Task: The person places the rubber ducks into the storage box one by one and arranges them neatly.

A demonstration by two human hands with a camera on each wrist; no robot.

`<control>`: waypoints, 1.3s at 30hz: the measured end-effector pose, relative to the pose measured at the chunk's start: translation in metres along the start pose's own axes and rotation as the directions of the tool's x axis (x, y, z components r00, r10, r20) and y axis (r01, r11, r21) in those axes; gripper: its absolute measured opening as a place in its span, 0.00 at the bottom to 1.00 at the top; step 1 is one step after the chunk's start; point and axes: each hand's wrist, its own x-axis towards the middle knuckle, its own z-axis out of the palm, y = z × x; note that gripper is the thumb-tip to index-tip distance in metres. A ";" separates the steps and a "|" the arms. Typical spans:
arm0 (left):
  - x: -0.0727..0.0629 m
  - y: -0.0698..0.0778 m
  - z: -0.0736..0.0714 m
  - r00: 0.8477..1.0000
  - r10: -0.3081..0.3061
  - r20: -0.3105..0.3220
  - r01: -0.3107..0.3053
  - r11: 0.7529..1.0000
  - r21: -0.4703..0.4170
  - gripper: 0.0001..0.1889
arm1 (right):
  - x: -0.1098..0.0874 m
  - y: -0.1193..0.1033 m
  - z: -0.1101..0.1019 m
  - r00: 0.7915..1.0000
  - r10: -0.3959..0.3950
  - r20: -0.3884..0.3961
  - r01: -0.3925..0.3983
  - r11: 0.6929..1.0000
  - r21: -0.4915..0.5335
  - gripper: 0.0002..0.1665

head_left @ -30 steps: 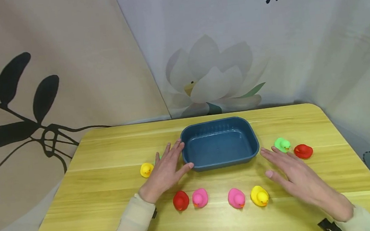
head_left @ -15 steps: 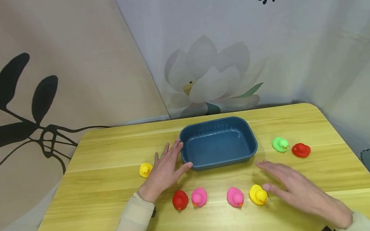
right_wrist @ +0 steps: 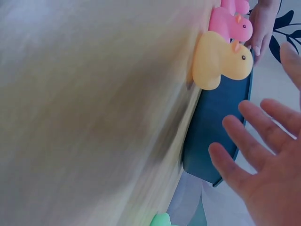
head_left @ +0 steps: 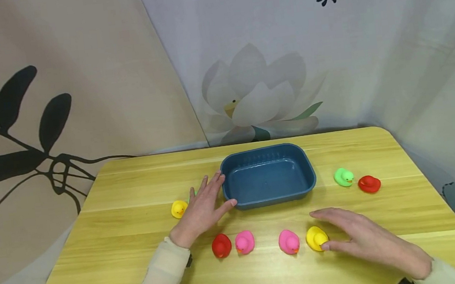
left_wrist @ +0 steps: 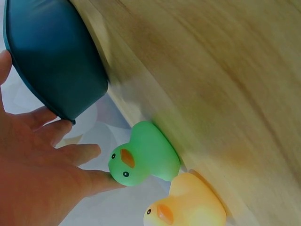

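Observation:
My left hand [head_left: 202,214] touches the left rim of a dark blue rectangular basin [head_left: 271,201] with spread, straight fingers. Behind that hand sit a yellow rubber duck [head_left: 179,209] and a green rubber duck [left_wrist: 150,153], the green one mostly hidden in the head view. My right hand [head_left: 366,238] hovers with loosely spread fingers around the right side of another yellow rubber duck [head_left: 316,238], its thumb overlapping the duck in the head view. In the right wrist view the fingers stand apart and hold nothing. A pink rubber duck [head_left: 289,242] is just left of that yellow duck.
Left of centre at the front are a red duck [head_left: 222,246] and a second pink duck [head_left: 245,242]. On the right stand a green duck [head_left: 344,177] and a red duck [head_left: 369,184]. A printed curtain [head_left: 121,79] hangs behind the wooden table [head_left: 141,271].
My right hand has moved from near the green duck toward the front and left, to the yellow duck. My left hand stays at the basin's rim.

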 end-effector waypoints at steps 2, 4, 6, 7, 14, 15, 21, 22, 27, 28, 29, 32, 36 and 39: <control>0.000 0.000 0.000 1.000 -0.002 0.004 0.002 1.000 0.000 0.46 | 0.001 0.000 0.000 1.000 -0.013 0.015 0.012 1.000 0.014 0.36; 0.000 0.000 0.000 1.000 -0.005 0.009 0.005 1.000 -0.001 0.46 | 0.002 0.000 0.000 0.999 -0.032 0.021 0.032 0.999 0.023 0.35; 0.000 -0.001 -0.001 1.000 -0.008 0.013 0.008 1.000 -0.004 0.46 | 0.003 0.000 0.000 0.998 -0.057 0.019 0.056 0.998 0.025 0.34; 0.000 -0.001 -0.001 1.000 -0.010 0.015 0.010 1.000 -0.006 0.46 | 0.003 0.000 0.000 0.998 -0.067 0.018 0.067 0.997 0.028 0.33; 0.000 -0.001 -0.002 1.000 -0.019 0.020 0.019 1.000 -0.010 0.46 | 0.007 0.005 0.002 0.986 -0.165 -0.009 0.165 0.983 0.078 0.24; 0.000 -0.001 -0.002 1.000 -0.020 0.020 0.020 1.000 -0.008 0.46 | 0.007 0.006 0.002 0.984 -0.178 -0.011 0.178 0.980 0.085 0.22; 0.000 -0.001 -0.003 1.000 -0.019 0.021 0.020 1.000 -0.017 0.46 | 0.008 0.009 0.004 0.980 -0.198 0.023 0.193 0.969 0.153 0.17; 0.000 -0.001 -0.003 1.000 -0.018 0.021 0.019 1.000 -0.019 0.46 | 0.008 0.010 0.005 0.979 -0.200 0.027 0.193 0.967 0.163 0.16; 0.001 -0.002 -0.002 1.000 -0.017 0.018 0.018 1.000 -0.020 0.46 | 0.008 0.010 0.005 0.979 -0.202 0.042 0.192 0.966 0.176 0.14; 0.001 -0.002 -0.002 1.000 -0.018 0.018 0.019 1.000 -0.020 0.46 | 0.008 0.009 0.005 0.979 -0.200 0.047 0.189 0.966 0.178 0.14; 0.001 -0.002 -0.002 1.000 -0.020 0.017 0.020 1.000 -0.022 0.46 | 0.008 0.009 0.005 0.979 -0.199 0.050 0.188 0.966 0.178 0.14; 0.001 -0.002 -0.002 1.000 -0.024 0.020 0.024 0.999 -0.028 0.46 | 0.008 0.008 0.005 0.978 -0.200 0.057 0.187 0.966 0.177 0.12; 0.000 -0.001 -0.002 0.999 -0.030 0.023 0.031 0.999 -0.040 0.46 | 0.009 0.007 0.005 0.976 -0.212 0.039 0.203 0.965 0.163 0.13; 0.000 -0.001 -0.002 0.999 -0.030 0.019 0.031 0.999 -0.040 0.45 | 0.010 0.005 0.004 0.972 -0.234 -0.011 0.233 0.962 0.145 0.16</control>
